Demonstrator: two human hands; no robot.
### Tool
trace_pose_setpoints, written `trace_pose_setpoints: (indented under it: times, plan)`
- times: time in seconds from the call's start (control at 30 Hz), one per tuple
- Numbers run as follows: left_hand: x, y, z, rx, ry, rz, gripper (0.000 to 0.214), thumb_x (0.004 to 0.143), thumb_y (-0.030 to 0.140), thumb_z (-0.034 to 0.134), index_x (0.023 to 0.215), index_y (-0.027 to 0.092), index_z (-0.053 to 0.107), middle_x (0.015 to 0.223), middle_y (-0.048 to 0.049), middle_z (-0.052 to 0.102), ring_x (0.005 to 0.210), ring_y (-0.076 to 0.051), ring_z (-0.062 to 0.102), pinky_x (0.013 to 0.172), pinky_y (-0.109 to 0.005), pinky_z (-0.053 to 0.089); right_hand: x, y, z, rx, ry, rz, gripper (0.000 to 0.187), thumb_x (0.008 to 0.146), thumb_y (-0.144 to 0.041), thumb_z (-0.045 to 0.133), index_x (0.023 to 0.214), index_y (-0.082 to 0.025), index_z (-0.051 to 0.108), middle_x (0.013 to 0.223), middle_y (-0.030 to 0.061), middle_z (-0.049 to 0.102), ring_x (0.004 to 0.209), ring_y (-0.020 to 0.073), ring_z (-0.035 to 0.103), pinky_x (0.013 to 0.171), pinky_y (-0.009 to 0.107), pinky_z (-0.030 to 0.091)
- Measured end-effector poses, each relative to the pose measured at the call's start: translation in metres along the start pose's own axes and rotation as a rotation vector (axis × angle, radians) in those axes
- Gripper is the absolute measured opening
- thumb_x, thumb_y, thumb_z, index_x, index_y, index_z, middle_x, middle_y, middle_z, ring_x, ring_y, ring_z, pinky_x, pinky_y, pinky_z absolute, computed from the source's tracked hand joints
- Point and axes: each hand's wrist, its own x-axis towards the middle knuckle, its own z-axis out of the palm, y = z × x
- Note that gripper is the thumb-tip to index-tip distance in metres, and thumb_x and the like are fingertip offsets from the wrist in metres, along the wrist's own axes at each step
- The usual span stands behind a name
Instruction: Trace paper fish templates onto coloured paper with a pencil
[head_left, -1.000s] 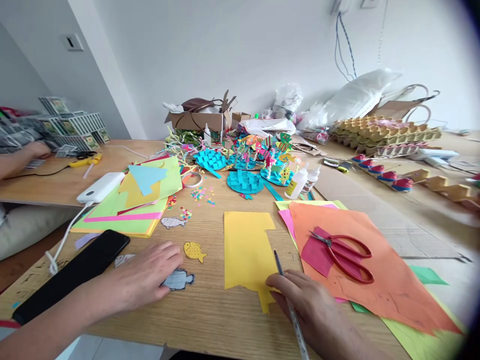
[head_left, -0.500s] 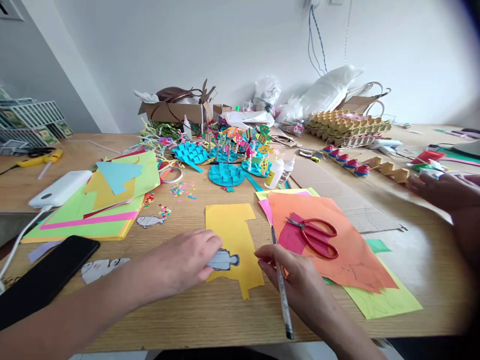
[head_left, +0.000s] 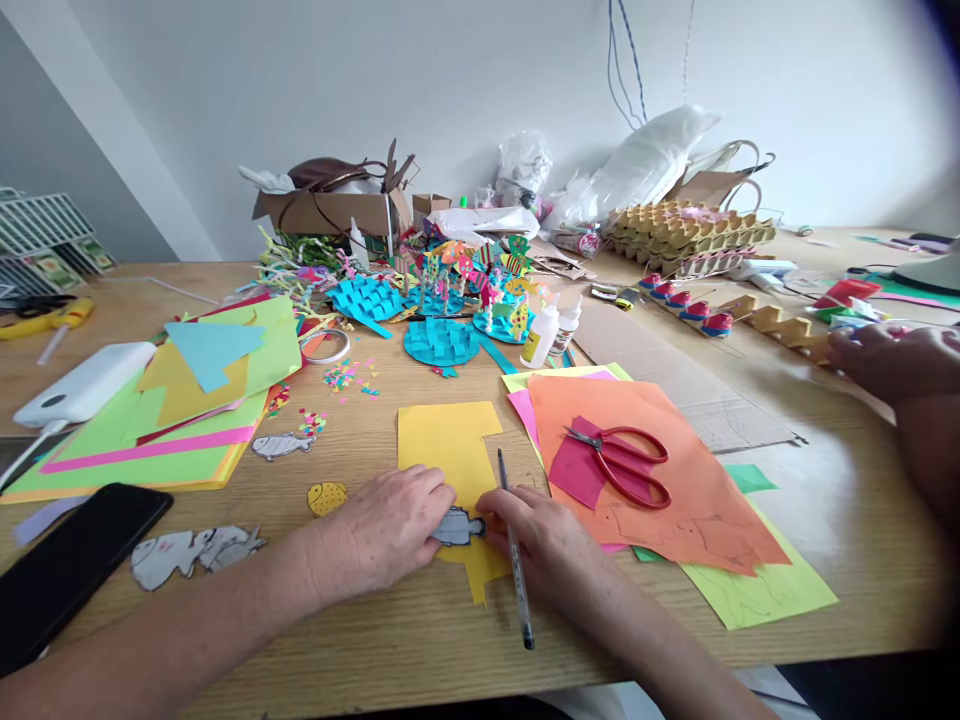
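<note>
My left hand (head_left: 390, 525) presses a small grey paper fish cut-out (head_left: 459, 526) flat onto a yellow sheet of paper (head_left: 450, 450) on the wooden table (head_left: 420, 630). Its fingers are closed over the cut-out's left part. My right hand (head_left: 547, 545) lies just right of the cut-out and grips a pencil (head_left: 514, 548), whose tip points away from me. Red scissors (head_left: 622, 462) rest on an orange sheet (head_left: 660, 470) to the right.
A black phone (head_left: 67, 565) lies front left, with more fish cut-outs (head_left: 191, 550) and a yellow fish (head_left: 328, 497) beside it. A stack of coloured paper (head_left: 172, 410), a white power bank (head_left: 82, 383), glue bottles (head_left: 541, 335) and blue paper crafts (head_left: 441, 340) sit behind. Another person's hand (head_left: 892, 362) reaches in at right.
My left hand slid the grey fish cut-out from the bare table rightwards onto the yellow sheet. My right hand with the pencil closed in beside it. The view turned right.
</note>
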Motion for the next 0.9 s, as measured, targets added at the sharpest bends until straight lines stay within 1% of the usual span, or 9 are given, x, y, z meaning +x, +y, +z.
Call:
trace_pose_setpoints:
  times: [0.13, 0.27, 0.4, 0.53, 0.6, 0.7, 0.8, 0.9]
  plan:
    - [0.0, -0.001, 0.001, -0.006, 0.01, 0.014, 0.015, 0.077, 0.013, 0.059, 0.09, 0.018, 0.052, 0.091, -0.0039, 0.057, 0.085, -0.022, 0.055, 0.073, -0.034, 0.044, 0.003, -0.005, -0.004, -0.062, -0.038, -0.004, 0.02, 0.081, -0.001, 0.052, 0.089, -0.017, 0.061, 0.08, 0.0039, 0.062, 0.074, 0.0164, 0.058, 0.062, 0.023, 0.04]
    - [0.002, -0.001, -0.003, -0.02, -0.015, 0.017, 0.013, 0.079, 0.013, 0.06, 0.089, 0.017, 0.053, 0.092, -0.0041, 0.057, 0.087, -0.022, 0.055, 0.075, -0.033, 0.044, 0.005, -0.008, -0.005, -0.078, -0.066, -0.016, 0.019, 0.083, -0.003, 0.051, 0.09, -0.017, 0.061, 0.082, 0.0041, 0.061, 0.076, 0.0166, 0.057, 0.063, 0.023, 0.04]
    - [0.002, -0.003, -0.006, -0.079, -0.033, -0.009, 0.017, 0.079, 0.016, 0.064, 0.093, 0.019, 0.053, 0.093, -0.0029, 0.057, 0.087, -0.021, 0.055, 0.073, -0.031, 0.043, 0.004, -0.006, -0.003, -0.112, -0.041, -0.035, 0.019, 0.082, -0.004, 0.052, 0.091, -0.018, 0.059, 0.08, 0.0037, 0.061, 0.076, 0.0176, 0.057, 0.062, 0.024, 0.04]
    - [-0.003, -0.007, -0.003, -0.147, -0.018, -0.027, 0.019, 0.079, 0.015, 0.064, 0.091, 0.019, 0.05, 0.094, -0.0018, 0.057, 0.087, -0.019, 0.054, 0.074, -0.029, 0.043, -0.005, -0.003, -0.003, -0.112, 0.02, -0.001, 0.023, 0.076, -0.002, 0.056, 0.094, -0.017, 0.058, 0.081, 0.0045, 0.064, 0.076, 0.0191, 0.06, 0.061, 0.026, 0.041]
    - [-0.006, -0.009, -0.001, -0.156, -0.008, -0.013, 0.019, 0.08, 0.013, 0.062, 0.092, 0.019, 0.05, 0.095, -0.0023, 0.056, 0.089, -0.019, 0.054, 0.077, -0.029, 0.043, -0.013, -0.002, -0.003, -0.096, 0.067, 0.029, 0.028, 0.073, 0.001, 0.057, 0.095, -0.016, 0.057, 0.08, 0.0045, 0.065, 0.074, 0.0194, 0.061, 0.059, 0.026, 0.042]
    - [-0.012, -0.01, 0.0, -0.145, 0.006, 0.044, 0.022, 0.081, 0.008, 0.058, 0.098, 0.02, 0.051, 0.101, -0.0035, 0.056, 0.095, -0.02, 0.052, 0.082, -0.031, 0.043, -0.023, -0.001, 0.001, -0.098, 0.13, 0.076, 0.033, 0.071, 0.003, 0.056, 0.098, -0.015, 0.056, 0.078, 0.0039, 0.066, 0.069, 0.019, 0.062, 0.057, 0.026, 0.043]
    - [-0.017, -0.01, 0.0, -0.115, 0.008, 0.102, 0.024, 0.083, 0.005, 0.052, 0.102, 0.019, 0.053, 0.104, -0.0045, 0.055, 0.096, -0.021, 0.052, 0.084, -0.032, 0.044, -0.028, -0.002, 0.005, -0.107, 0.114, 0.104, 0.027, 0.072, 0.001, 0.057, 0.093, -0.016, 0.057, 0.076, 0.0037, 0.065, 0.069, 0.0195, 0.061, 0.057, 0.027, 0.044]
    - [-0.02, -0.011, 0.0, -0.127, 0.029, 0.141, 0.023, 0.086, 0.004, 0.044, 0.099, 0.018, 0.055, 0.103, -0.0056, 0.056, 0.095, -0.019, 0.053, 0.083, -0.031, 0.045, -0.026, -0.004, 0.005, -0.097, 0.088, 0.124, 0.024, 0.074, -0.001, 0.058, 0.092, -0.017, 0.058, 0.081, 0.0051, 0.065, 0.076, 0.0209, 0.061, 0.062, 0.027, 0.045]
